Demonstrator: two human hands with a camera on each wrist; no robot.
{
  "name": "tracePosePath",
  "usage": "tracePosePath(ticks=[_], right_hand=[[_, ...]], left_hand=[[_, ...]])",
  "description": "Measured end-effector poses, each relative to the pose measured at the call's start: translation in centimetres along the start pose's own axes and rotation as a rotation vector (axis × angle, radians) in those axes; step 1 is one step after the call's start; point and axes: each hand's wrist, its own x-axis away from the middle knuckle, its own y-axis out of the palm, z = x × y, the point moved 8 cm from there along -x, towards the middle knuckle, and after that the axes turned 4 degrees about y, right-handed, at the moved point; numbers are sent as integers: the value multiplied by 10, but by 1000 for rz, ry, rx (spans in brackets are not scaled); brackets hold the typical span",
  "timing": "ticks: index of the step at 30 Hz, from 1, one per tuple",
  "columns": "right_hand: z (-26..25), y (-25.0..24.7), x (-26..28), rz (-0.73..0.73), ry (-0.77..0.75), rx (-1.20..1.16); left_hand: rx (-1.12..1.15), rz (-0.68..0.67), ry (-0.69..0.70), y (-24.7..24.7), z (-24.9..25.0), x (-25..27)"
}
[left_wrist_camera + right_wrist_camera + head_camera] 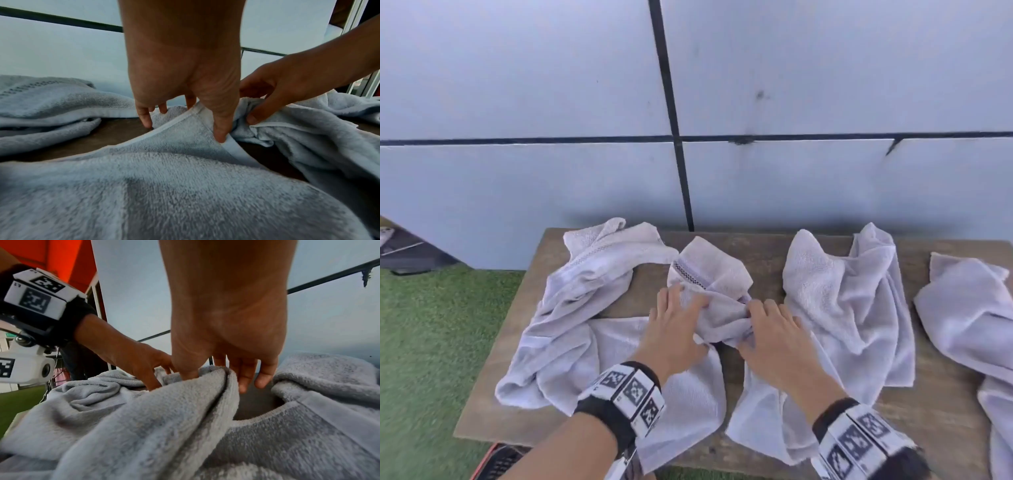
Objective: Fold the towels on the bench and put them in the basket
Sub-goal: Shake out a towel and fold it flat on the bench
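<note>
The left hand (677, 329) pinches a hemmed edge of the middle towel (714, 291), thumb (221, 128) under the raised fold and fingers on top, near the centre of the head view. Just beside it, the right hand (774, 329) grips a bunched ridge of the same towel, its thumb (189, 371) tucked into the cloth and two fingers (243, 379) hanging down past the fold toward the bare wood. The two hands almost touch, with the gathered cloth between them. In the left wrist view the right hand (273, 91) comes in from the right edge and pinches the white hem with thumb and forefinger.

The middle towel is pale grey-lilac terry with a dotted woven band, heaped in the middle of the wooden bench (941, 421); its lower part spreads flat toward the bottom of the frame under both wrists. A crumpled left towel (585, 291) lies at the bench's left end, partly draped over the edge. A right towel (859, 308) lies rumpled just right of the hands, and a far-right towel (969, 325) runs off the right edge of the frame.

Each wrist carries a black band with black-and-white marker tags (631, 397). Behind the bench stands a pale panelled wall (517, 85) with dark seams. Green artificial turf (431, 342) fills the lower left. No basket can be made out with certainty.
</note>
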Motion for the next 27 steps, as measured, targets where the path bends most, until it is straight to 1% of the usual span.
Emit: tracePosePath(ticks=[1,3,5,10,12,13,16,19,23,25,27], right_hand=[[-1,1,-3,28,-33,-16],[-3,0,-11,23,-67,-37],[0,-5,-20,2,-49,-61],[1,-28,-23,88,-38,-162],[-1,-36,-17,138,-50,-194],[-2,-41,-13,166,-51,-222],[-7,-55,2,234,-82,-342],[-7,-80,15,364,-127,-444],[13,-111,30,535,-99,-546],[23,-126,37,628,-88,-554],[34,-142,47,720,-48,-561]], left_hand=[[14,25,18,1,1,-3],[39,72,40,0,2,-11],[68,82,61,-1,1,-21],[119,22,100,-5,4,-36],[201,21,87,-6,7,-33],[232,41,82,-8,9,-32],[214,116,127,-15,15,-23],[254,188,110,-30,14,-16],[262,297,12,-60,4,-4],[228,345,-36,-79,3,1],[180,360,-50,-96,9,9]])
